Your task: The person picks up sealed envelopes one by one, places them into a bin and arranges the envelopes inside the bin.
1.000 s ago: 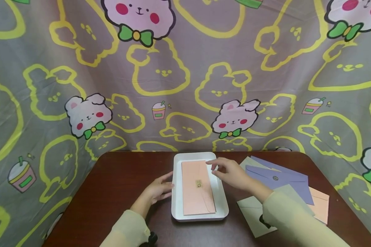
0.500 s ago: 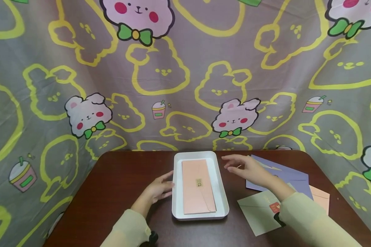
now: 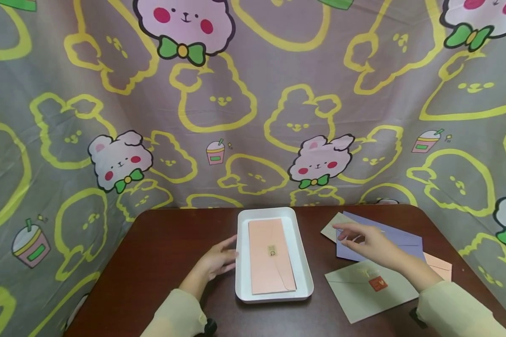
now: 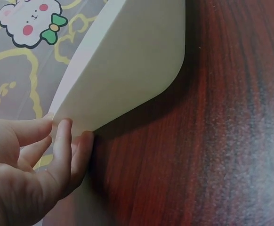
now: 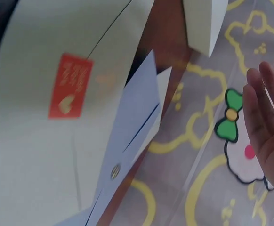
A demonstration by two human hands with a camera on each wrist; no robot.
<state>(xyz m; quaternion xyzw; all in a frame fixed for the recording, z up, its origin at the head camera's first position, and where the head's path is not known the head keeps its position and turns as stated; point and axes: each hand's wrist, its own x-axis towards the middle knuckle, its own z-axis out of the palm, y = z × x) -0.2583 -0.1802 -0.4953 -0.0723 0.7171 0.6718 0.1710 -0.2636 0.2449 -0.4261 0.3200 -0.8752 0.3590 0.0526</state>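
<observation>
In the head view a white tray (image 3: 305, 262) stands mid-table with a pink envelope (image 3: 263, 271) lying in it, a small gold sticker on its flap. My left hand (image 3: 217, 260) is at the tray's left side, relaxed fingertips against the outer wall, as the left wrist view shows on the tray (image 4: 127, 66). Holding nothing, my right hand (image 3: 368, 241) hovers over a purple envelope (image 3: 398, 234). A pale green envelope (image 3: 350, 288) with a red heart sticker lies in front of it. The right wrist view shows the right hand's fingers (image 5: 257, 110) extended.
Another pale green envelope (image 3: 331, 227) pokes out at the back of the purple one, and a pink envelope (image 3: 440, 267) at its right. The brown table (image 3: 160, 267) meets a patterned cloth (image 3: 257, 117) at its back edge.
My right hand has moved right from the tray's upper right corner to over the purple envelope, uncovering the green one's red sticker. The left hand and tray have stayed in place.
</observation>
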